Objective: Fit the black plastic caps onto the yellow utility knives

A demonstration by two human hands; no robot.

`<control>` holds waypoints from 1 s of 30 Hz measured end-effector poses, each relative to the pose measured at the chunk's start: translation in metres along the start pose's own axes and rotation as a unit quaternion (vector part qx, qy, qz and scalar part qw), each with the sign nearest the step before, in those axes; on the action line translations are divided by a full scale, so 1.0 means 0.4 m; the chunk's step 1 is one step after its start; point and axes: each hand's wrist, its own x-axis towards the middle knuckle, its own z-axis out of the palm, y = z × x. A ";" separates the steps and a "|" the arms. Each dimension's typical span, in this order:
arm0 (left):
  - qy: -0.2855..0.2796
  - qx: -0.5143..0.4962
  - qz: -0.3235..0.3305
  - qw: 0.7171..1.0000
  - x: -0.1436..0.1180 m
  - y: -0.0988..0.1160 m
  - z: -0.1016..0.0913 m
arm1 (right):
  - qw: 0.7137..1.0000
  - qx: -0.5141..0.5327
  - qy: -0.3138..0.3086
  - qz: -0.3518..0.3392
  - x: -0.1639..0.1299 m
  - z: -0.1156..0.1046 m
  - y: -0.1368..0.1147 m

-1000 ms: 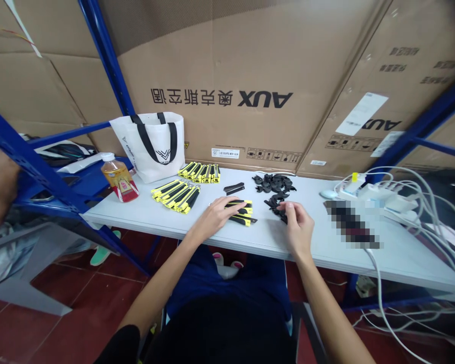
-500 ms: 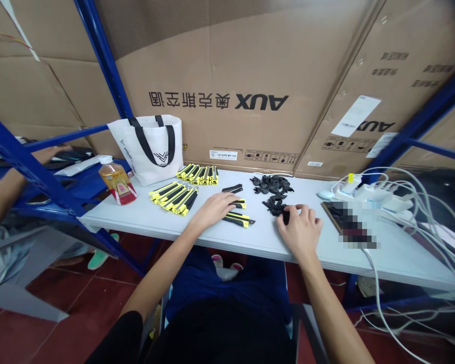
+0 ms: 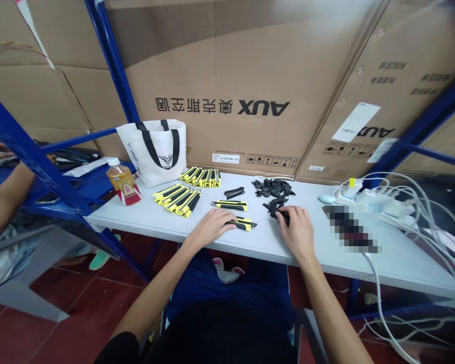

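Note:
My left hand (image 3: 212,227) rests on the table, its fingers closed over the rear end of a yellow-and-black utility knife (image 3: 246,224) whose dark blade tip points right. Just beyond lies another utility knife (image 3: 231,205), apart from the hand. Two dark blades (image 3: 234,192) are farther back. My right hand (image 3: 299,230) has its fingers pinched at the near edge of a heap of small black plastic pieces (image 3: 276,206), on one dark piece partly hidden by the fingers. A second heap of black pieces (image 3: 273,187) lies behind.
Rows of utility knives (image 3: 177,199) lie left, before a white tote bag (image 3: 163,151) and a drink bottle (image 3: 124,183). At right are a phone (image 3: 351,228), a power strip with cables (image 3: 387,202). Cardboard boxes (image 3: 220,71) stand behind. Another person's arm (image 3: 9,197) is far left.
My left hand has drawn back toward me, uncovering the farther knife and the blades. The right hand's fingers have closed together at the black pieces. The view has shifted slightly.

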 end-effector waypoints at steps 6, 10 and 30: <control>0.108 0.019 0.006 0.994 -0.004 -0.006 -0.025 | 0.971 0.234 -0.020 0.037 -0.006 0.017 -0.069; 0.200 0.026 -0.003 0.979 -0.005 -0.027 -0.045 | 0.956 0.283 -0.034 0.068 -0.004 0.028 -0.099; 0.186 0.058 0.079 0.978 -0.002 -0.017 -0.040 | 0.834 0.507 -0.090 0.199 -0.005 0.030 -0.108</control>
